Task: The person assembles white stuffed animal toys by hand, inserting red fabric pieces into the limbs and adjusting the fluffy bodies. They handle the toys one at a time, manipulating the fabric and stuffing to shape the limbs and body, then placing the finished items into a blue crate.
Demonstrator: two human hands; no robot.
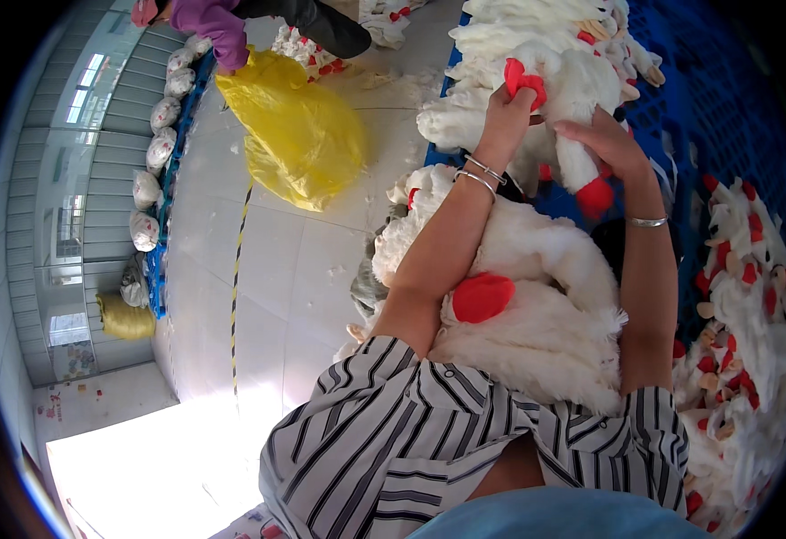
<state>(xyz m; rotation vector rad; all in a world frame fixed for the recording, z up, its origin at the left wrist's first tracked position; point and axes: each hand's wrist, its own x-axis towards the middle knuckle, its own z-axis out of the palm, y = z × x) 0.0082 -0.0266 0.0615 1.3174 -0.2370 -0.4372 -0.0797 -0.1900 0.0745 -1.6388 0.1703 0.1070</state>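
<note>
A white fluffy plush piece with red ends (581, 85) is stretched between my two hands above the pile at the far right. My left hand (507, 112) is closed on a red fabric part of it. Wrapped around its white limb is my right hand (610, 144), the thumb lying across the front and the other fingers partly hidden. The limb hangs down and ends in a red tip (594, 198). Across my lap, under my forearms, lies more white plush (537, 337) with a red oval patch (484, 297).
Blue plastic crates or pallets (707, 108) hold heaps of white and red plush pieces (743, 359) on the right. At the far left a person in a purple sleeve (208, 31) grips a large yellow bag (298, 130). White bundles (161, 148) line the wall.
</note>
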